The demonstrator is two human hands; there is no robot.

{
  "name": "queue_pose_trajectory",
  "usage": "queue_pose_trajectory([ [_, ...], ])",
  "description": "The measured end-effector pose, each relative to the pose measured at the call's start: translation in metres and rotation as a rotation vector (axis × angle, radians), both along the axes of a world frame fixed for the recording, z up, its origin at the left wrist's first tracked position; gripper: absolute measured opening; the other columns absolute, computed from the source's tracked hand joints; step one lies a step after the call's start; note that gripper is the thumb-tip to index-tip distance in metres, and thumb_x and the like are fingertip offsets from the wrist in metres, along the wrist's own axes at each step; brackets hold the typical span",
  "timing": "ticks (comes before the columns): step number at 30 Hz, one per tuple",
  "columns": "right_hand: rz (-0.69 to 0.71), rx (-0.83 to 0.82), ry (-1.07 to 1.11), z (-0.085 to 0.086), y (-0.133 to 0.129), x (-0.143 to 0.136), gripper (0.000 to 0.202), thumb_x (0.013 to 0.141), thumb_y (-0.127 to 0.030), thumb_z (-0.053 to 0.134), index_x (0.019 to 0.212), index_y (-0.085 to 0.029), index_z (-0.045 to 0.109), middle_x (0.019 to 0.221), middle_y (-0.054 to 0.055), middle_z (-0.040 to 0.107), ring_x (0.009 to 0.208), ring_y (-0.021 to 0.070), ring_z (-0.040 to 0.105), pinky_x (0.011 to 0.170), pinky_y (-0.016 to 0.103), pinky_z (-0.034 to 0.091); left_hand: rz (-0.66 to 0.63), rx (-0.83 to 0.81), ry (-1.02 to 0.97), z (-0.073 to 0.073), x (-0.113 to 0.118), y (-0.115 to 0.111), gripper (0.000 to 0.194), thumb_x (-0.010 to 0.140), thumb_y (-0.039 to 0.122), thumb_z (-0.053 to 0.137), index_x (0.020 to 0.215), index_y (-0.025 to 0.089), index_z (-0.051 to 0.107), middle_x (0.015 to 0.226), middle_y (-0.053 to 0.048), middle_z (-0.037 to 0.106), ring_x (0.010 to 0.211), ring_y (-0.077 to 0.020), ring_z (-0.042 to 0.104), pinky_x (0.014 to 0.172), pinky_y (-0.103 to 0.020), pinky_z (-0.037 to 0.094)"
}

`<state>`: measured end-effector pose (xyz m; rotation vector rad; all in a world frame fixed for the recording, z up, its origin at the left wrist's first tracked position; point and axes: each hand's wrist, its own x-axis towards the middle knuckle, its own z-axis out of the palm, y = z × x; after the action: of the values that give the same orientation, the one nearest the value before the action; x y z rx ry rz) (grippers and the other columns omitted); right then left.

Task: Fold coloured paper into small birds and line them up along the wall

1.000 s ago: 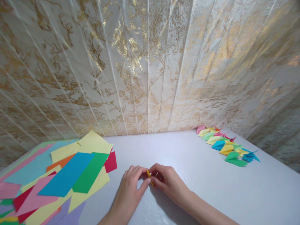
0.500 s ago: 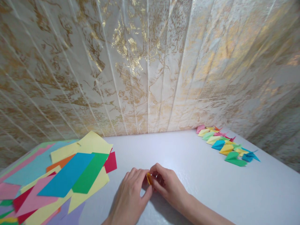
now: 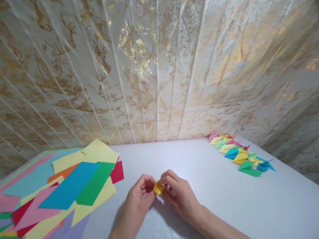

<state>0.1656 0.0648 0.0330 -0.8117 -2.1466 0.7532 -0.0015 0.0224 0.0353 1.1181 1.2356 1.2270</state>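
A small piece of folded yellow paper (image 3: pixel 159 188) is held between both hands, just above the white table. My left hand (image 3: pixel 141 196) pinches its left side with thumb and fingers. On the opposite side, my right hand (image 3: pixel 178 191) grips the paper, its index finger bent over the top edge. Fingers cover part of the paper, so its full shape cannot be made out.
Coloured paper sheets lie in a loose pile at the left, a blue sheet (image 3: pixel 71 186) and a green sheet (image 3: pixel 96 184) on top. Rows of folded paper figures, including a green one (image 3: pixel 249 169), stand at the right. A gold-patterned curtain (image 3: pixel 157 83) hangs behind the table (image 3: pixel 236 205).
The yellow paper has turned from nearly edge-on to showing a broader face. My left fingers have curled and shifted their hold on it; the right hand has moved slightly.
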Motion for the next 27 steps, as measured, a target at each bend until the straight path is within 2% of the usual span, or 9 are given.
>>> queue_pose_trajectory([
  [3,0.066,-0.037,0.084,0.000,0.005,0.002,0.023,0.089,-0.010,0.050,0.099,-0.021,0.067,0.095,0.005,0.062,0.076,0.0138,0.059,0.068,0.023,0.045,0.019,-0.008,-0.031,0.001,-0.002,0.002,0.023,0.071,0.036,0.074,0.079,0.020,0.060,0.072,0.003,0.061,0.068,-0.0149,0.060,0.062,-0.023,0.049],
  [5,0.096,-0.116,0.162,0.000,0.008,0.003,0.024,0.088,-0.010,0.052,0.097,-0.021,0.071,0.092,0.005,0.064,0.080,0.0150,0.061,0.072,0.025,0.047,0.019,-0.006,-0.023,0.000,-0.005,0.003,0.022,0.070,0.037,0.073,0.076,0.020,0.061,0.071,0.002,0.063,0.067,-0.0151,0.060,0.062,-0.023,0.048],
  [9,0.106,-0.314,0.280,0.002,0.010,0.002,0.022,0.085,-0.012,0.057,0.091,-0.021,0.076,0.089,0.005,0.068,0.086,0.0173,0.064,0.081,0.029,0.047,0.013,0.031,0.010,0.000,-0.008,0.003,0.019,0.074,0.038,0.069,0.078,0.019,0.067,0.080,-0.001,0.067,0.080,-0.0185,0.064,0.073,-0.025,0.050],
  [13,0.061,-0.555,0.400,0.004,0.005,-0.003,0.011,0.084,-0.027,0.070,0.078,-0.018,0.072,0.082,0.003,0.067,0.078,0.0163,0.063,0.074,0.029,0.048,0.011,0.096,0.096,0.000,-0.005,0.001,0.022,0.079,0.041,0.069,0.074,0.020,0.063,0.078,0.000,0.063,0.078,-0.0183,0.062,0.072,-0.025,0.049],
  [17,0.034,-0.767,0.518,0.001,-0.002,-0.011,0.029,0.073,-0.037,0.084,0.084,-0.018,0.064,0.075,-0.001,0.066,0.069,0.0134,0.059,0.068,0.027,0.046,0.062,0.133,0.179,-0.009,-0.001,0.000,0.022,0.079,0.035,0.071,0.074,0.023,0.052,0.073,0.004,0.056,0.071,-0.0158,0.057,0.068,-0.024,0.047],
  [22,0.003,-0.777,0.441,0.001,-0.003,-0.012,0.038,0.072,-0.047,0.085,0.075,-0.015,0.066,0.071,0.002,0.067,0.066,0.0139,0.058,0.065,0.028,0.043,0.066,0.157,0.283,-0.017,0.000,-0.004,0.017,0.083,0.032,0.068,0.081,0.025,0.052,0.077,0.004,0.056,0.073,-0.0156,0.056,0.070,-0.024,0.045],
  [25,0.007,-0.769,0.517,0.001,-0.001,-0.009,0.039,0.071,-0.050,0.085,0.071,-0.016,0.066,0.068,0.001,0.066,0.065,0.0141,0.057,0.064,0.028,0.043,-0.043,0.142,0.362,-0.011,-0.001,-0.006,0.013,0.091,0.037,0.060,0.089,0.024,0.056,0.084,0.002,0.060,0.080,-0.0175,0.060,0.074,-0.026,0.046],
  [27,0.018,-0.772,0.580,0.002,0.000,-0.008,0.041,0.068,-0.051,0.087,0.068,-0.016,0.065,0.068,0.001,0.064,0.064,0.0135,0.056,0.064,0.028,0.043,-0.102,0.138,0.432,-0.007,-0.002,-0.006,0.020,0.094,0.041,0.057,0.083,0.024,0.058,0.080,0.002,0.058,0.077,-0.0172,0.059,0.071,-0.025,0.045],
])
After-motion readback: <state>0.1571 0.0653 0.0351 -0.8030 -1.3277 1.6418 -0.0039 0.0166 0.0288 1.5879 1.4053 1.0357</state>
